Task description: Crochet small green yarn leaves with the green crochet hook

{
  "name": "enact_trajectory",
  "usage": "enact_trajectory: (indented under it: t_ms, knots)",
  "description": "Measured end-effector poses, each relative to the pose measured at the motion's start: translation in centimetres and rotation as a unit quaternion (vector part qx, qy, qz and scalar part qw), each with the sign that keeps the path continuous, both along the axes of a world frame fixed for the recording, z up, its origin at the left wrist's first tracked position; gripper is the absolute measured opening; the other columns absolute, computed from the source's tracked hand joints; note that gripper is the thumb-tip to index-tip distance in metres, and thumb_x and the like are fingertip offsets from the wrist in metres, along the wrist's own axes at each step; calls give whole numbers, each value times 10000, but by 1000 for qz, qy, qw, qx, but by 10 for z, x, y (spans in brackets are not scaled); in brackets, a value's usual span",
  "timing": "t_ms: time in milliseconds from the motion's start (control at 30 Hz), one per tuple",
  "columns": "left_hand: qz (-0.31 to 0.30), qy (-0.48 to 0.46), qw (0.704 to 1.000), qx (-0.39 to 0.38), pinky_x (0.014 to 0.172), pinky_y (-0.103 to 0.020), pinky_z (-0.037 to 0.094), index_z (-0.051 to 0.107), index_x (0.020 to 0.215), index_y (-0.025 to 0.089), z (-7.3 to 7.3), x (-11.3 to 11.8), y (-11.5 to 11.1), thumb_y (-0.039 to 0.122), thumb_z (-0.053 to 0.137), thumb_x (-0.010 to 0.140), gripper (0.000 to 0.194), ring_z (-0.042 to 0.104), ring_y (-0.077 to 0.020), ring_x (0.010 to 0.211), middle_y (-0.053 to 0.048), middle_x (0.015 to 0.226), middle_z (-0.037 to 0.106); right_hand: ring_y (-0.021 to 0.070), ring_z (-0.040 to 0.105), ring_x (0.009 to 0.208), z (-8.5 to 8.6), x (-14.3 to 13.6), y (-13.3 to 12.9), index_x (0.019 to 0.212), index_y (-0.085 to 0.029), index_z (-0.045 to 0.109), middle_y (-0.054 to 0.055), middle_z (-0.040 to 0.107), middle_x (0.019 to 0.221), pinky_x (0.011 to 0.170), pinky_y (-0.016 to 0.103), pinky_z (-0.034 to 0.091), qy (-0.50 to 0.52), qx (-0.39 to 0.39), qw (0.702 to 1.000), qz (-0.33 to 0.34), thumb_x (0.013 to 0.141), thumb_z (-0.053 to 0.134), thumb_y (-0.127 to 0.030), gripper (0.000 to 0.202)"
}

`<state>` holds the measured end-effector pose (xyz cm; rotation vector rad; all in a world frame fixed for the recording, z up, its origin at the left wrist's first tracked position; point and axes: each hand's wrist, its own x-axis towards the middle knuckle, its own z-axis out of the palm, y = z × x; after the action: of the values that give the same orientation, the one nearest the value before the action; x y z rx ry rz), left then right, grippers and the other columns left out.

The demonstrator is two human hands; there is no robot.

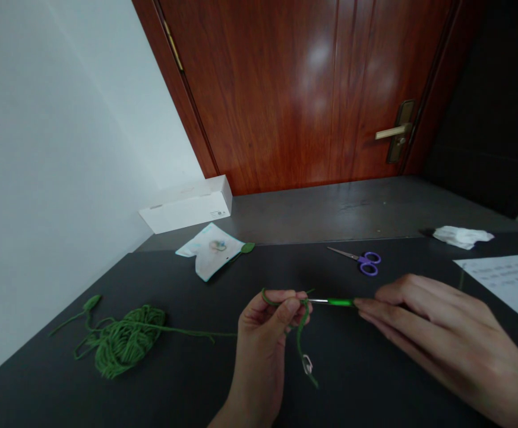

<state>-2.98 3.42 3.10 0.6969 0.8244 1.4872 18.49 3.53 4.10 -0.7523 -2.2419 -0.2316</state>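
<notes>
My left hand pinches a small strip of green crochet work between thumb and fingers, with yarn looped over its index finger. From the pinch the strip hangs down, and a pale stitch marker is clipped near its lower end. My right hand is closed on the green handle of a crochet hook. The hook's metal tip points left and meets the work at my left fingertips. Yarn runs left along the table to a green yarn ball.
Purple-handled scissors lie beyond my hands. A white packet with a green crocheted leaf is further left. Another green piece lies by the yarn. A white box, crumpled tissue and printed paper are around the edges.
</notes>
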Motion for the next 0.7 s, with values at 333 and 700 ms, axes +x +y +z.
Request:
enact_trajectory:
  t_ms: [333, 700]
  knots:
    - [-5, 14, 1000, -4, 681, -228, 522, 722, 726, 166, -4, -1, 0, 107, 737, 712, 62, 673, -128, 710, -36, 764, 750, 193, 586, 743, -1, 2, 0, 1087, -106, 638, 86, 652, 857, 617, 332, 450, -23, -23, 999, 18, 898, 520, -48, 230]
    - [-3, 13, 1000, 10, 683, -219, 525, 731, 738, 167, -2, 0, 0, 95, 731, 715, 76, 672, -122, 697, -36, 766, 757, 184, 583, 724, -3, -3, -1, 1049, -104, 649, 85, 667, 844, 601, 327, 443, -6, -2, 1000, 18, 898, 526, -44, 204]
